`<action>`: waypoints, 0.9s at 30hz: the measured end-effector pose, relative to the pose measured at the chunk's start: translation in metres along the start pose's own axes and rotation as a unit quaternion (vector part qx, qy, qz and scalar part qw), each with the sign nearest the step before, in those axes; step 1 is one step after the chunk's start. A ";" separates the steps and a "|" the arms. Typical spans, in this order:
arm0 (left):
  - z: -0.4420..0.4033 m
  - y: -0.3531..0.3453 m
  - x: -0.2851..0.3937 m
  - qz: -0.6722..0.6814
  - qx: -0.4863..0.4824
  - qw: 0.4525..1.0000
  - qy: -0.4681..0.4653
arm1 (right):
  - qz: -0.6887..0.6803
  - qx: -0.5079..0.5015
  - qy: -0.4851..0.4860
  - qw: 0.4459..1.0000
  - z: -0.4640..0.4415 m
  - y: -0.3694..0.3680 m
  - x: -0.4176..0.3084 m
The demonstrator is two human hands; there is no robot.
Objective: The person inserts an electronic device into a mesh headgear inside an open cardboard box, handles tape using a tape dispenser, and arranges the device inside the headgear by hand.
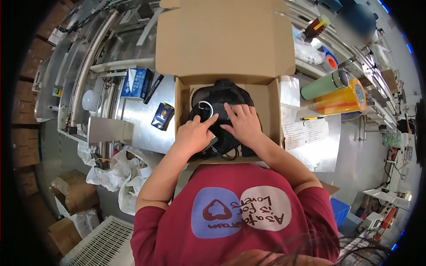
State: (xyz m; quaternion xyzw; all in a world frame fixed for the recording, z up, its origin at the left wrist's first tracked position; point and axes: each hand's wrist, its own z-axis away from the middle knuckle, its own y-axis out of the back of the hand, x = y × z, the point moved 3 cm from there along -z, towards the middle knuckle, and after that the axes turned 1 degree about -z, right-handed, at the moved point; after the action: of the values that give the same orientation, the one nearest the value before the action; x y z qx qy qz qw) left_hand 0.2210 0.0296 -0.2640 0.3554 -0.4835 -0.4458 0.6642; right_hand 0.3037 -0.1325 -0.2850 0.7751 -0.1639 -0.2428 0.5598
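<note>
An open cardboard box stands in front of me with a black mesh bag inside. On the bag lies a dark, flat item that I cannot name, with a white loop beside it. My left hand rests on the bag's left side, index finger stretched towards the loop. My right hand lies across the right side, thumb and index finger apart, fingertips touching the dark item. A black strap curls near the box's front edge. Both palms hide part of the bag.
The raised lid stands behind the box. Left are a blue box, a black marker and a dark blue packet. Right are a printed sheet, a green bottle and an orange-yellow tape roll.
</note>
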 end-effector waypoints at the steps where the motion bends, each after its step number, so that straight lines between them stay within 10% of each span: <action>1: 0.000 -0.001 -0.001 -0.001 0.001 1.000 0.001 | -0.015 -0.003 -0.003 1.000 0.000 0.001 0.002; 27: -0.014 0.007 0.010 -0.026 -0.101 0.994 0.025 | -0.032 0.051 0.049 0.997 0.012 0.013 -0.012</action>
State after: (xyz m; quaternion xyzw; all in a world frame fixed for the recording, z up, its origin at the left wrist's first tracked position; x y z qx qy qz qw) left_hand 0.2372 0.0235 -0.2584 0.3101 -0.4099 -0.5009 0.6964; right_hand 0.2868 -0.1400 -0.2735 0.8183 -0.1233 -0.2143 0.5190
